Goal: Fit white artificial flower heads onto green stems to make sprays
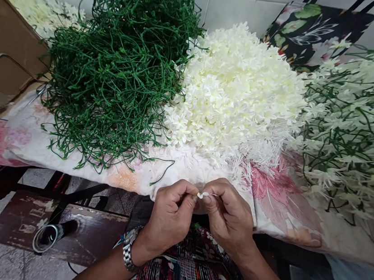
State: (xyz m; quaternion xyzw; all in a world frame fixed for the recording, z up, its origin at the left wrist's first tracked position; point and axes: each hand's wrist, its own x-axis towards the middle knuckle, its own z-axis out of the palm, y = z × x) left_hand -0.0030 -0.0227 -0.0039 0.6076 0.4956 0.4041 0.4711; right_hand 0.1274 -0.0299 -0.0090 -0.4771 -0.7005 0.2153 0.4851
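Observation:
In front of my lap, my left hand [174,211] and my right hand [228,215] meet fingertip to fingertip. Between them is a small white artificial flower [203,195], mostly hidden, with each thumb and forefinger pinching one side of it. A thin pale strand shows by the right forefinger. Just beyond my hands lies a heap of loose white artificial flowers [237,87], with white stringy bits at its near edge. To its left rises a tangled pile of green plastic stems [121,68]. One loose green stem [162,171] lies on the floral cloth [94,174] near my left hand.
Finished-looking white flowers on green stems [355,124] are piled at the right. A cardboard box [9,32] stands at the left, with more pale flowers [23,2] behind it. Below left, a glass cup [47,237] sits on a worn brown bench [93,237]. A tiled wall is behind.

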